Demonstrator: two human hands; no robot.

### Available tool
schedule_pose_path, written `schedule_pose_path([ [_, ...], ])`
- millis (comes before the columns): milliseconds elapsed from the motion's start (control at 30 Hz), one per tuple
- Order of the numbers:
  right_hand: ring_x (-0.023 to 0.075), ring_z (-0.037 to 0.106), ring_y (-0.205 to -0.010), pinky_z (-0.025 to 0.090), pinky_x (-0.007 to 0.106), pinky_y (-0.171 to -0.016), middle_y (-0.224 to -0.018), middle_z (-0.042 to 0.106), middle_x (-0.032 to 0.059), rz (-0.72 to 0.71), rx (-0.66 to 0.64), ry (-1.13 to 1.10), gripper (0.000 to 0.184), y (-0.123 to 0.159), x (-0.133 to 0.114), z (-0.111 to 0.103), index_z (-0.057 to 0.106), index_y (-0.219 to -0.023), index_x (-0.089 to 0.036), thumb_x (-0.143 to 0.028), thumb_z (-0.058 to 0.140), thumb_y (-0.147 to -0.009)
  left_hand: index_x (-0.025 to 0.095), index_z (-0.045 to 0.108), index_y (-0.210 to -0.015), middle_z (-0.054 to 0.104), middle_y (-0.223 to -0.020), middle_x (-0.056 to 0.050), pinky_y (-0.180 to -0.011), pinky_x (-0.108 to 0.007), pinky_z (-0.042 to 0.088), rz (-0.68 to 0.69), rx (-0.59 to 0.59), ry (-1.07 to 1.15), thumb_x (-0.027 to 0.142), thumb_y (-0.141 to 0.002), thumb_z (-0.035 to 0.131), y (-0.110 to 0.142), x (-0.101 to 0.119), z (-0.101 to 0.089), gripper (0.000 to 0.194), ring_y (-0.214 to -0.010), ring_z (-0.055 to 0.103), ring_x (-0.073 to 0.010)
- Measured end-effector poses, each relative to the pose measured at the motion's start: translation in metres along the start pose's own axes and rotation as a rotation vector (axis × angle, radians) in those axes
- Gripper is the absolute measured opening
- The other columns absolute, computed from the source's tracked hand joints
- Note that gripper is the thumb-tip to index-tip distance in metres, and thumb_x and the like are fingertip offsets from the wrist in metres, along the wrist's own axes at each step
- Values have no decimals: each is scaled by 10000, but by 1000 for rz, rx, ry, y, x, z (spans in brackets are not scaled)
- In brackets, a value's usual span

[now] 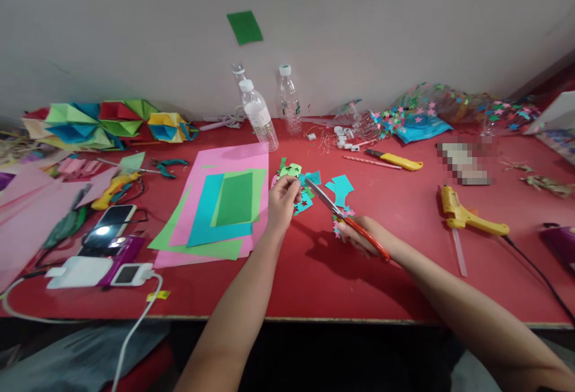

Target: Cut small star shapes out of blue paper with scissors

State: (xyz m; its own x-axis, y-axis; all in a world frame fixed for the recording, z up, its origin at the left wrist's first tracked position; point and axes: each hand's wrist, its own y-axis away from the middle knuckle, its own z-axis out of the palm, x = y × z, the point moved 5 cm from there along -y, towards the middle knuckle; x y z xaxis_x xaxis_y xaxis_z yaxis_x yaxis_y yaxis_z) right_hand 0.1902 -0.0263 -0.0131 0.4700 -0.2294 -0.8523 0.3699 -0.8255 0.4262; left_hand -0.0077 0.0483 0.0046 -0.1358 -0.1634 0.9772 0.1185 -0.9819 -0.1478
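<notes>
My right hand (366, 233) is wrapped round the orange-red handles of a pair of scissors (327, 201), whose blades point up and left. The tips reach a small piece of blue paper (312, 178), pinched at its left end by the fingertips of my left hand (284, 195). Beneath and around my left hand lie green paper scraps (290, 170) and a blue scrap with star-shaped holes (304, 203). Just above my right hand are more blue paper pieces (342, 189). Small pink and blue stars (336, 228) lie beside its fingers, partly hidden.
Left of my hands is a stack of pink, green and blue sheets (179, 251). Plastic bottles (260, 119) stand along the wall. A yellow cutter (402, 161) and a yellow glue gun (474, 219) lie to the right. Phones and a cabled power strip (81, 272) occupy the front left.
</notes>
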Motion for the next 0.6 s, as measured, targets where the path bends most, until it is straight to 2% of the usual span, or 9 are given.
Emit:
schedule_pose_path([
  [200,76,428,-339,358,202,-326,-514,443,-57,58,10,18,514,1,-2,-3,536,-718,-174,-674,531,-837,195,572,-683,500,-536,50,-470,-189,373,26,-17,-102,324,-785,666,0,3,-1,189,-483,477,-73],
  [433,76,416,-323,348,201,-343,-451,409,-69,26,-14,-4,532,2,-1,-5,538,-706,-174,-685,503,-848,194,564,-682,487,-513,55,-454,-192,357,50,22,-106,336,-764,680,1,7,1,201,-461,448,-72],
  [600,71,418,-318,340,195,-337,-454,418,-69,25,-27,-16,534,3,-5,-4,534,-704,-175,-692,509,-837,187,560,-681,480,-521,59,-462,-183,369,49,-31,-138,333,-760,673,1,5,2,201,-473,453,-67],
])
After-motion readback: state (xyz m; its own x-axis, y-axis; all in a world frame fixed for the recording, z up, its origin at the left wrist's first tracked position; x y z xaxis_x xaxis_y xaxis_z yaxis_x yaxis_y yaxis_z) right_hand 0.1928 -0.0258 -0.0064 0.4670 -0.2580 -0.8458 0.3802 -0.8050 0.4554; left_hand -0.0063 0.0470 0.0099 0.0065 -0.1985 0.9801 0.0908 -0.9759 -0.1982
